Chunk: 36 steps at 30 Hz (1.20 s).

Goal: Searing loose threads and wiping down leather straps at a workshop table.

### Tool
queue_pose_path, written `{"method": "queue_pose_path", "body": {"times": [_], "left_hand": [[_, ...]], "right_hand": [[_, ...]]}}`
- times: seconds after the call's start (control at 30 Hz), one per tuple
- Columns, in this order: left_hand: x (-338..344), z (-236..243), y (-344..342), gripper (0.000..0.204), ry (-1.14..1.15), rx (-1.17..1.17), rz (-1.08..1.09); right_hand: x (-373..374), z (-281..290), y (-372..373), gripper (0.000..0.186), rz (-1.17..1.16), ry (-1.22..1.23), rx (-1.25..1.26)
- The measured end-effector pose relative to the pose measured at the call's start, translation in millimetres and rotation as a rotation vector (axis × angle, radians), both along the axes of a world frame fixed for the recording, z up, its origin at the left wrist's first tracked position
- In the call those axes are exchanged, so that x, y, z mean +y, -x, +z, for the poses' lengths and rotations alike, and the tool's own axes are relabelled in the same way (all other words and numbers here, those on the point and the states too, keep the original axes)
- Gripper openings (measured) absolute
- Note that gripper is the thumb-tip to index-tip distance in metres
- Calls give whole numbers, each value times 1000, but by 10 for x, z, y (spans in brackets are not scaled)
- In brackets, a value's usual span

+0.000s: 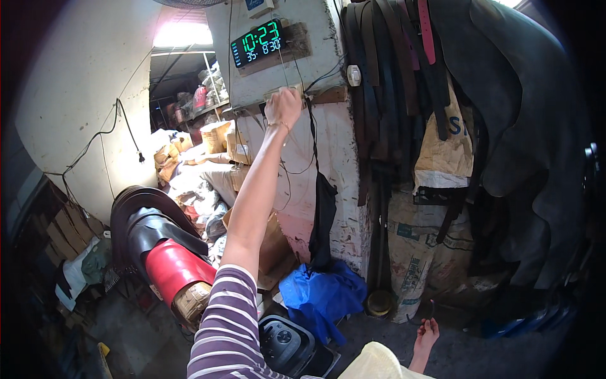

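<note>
My left arm, in a purple and white striped sleeve, stretches up to the wall. My left hand (pixel 283 108) is closed in a fist against a pale strip (pixel 295 90) on the wall's ledge, just below a digital clock (pixel 257 43) with green digits. Whatever that fist grips is hidden behind the fingers. Cords hang beside it, and a black cloth bag (pixel 324 218) dangles to its right. Low at the right, the fingers of my right hand (pixel 426 336) are pinched together on a thin dark curved strip (pixel 432 309).
Dark leather sheets and straps (pixel 530 95) hang at the right, with a paper sack (pixel 445 148) among them. Below stand a blue plastic sheet (pixel 322 294) and a black speaker-like box (pixel 285 338). Rolled red leather (pixel 180 268) lies at the left. A plug (pixel 140 156) dangles from a cord.
</note>
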<state>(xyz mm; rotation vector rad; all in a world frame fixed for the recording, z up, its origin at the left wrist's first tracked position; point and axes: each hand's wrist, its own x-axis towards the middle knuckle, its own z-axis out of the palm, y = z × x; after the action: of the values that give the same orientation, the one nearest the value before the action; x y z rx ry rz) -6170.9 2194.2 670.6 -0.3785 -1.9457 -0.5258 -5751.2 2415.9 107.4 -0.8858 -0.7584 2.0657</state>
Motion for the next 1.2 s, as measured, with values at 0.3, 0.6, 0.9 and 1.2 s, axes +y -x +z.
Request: {"method": "queue_pose_path", "body": {"times": [0.3,0.6,0.9,1.2], "left_hand": [[137,15,-59,34,-12,51,-27],[177,-75,-138,29,137,86,48],[95,36,65,34,19,-8,-28],[38,-176,386,29,-82,212,-126]], "right_hand": [[-6,23,139,19,22,-28,70],[-130,-1,247,15,51,25,27],[-202,89,263,14,69,9,43],[-353,17,102,17,128,-14,22]]}}
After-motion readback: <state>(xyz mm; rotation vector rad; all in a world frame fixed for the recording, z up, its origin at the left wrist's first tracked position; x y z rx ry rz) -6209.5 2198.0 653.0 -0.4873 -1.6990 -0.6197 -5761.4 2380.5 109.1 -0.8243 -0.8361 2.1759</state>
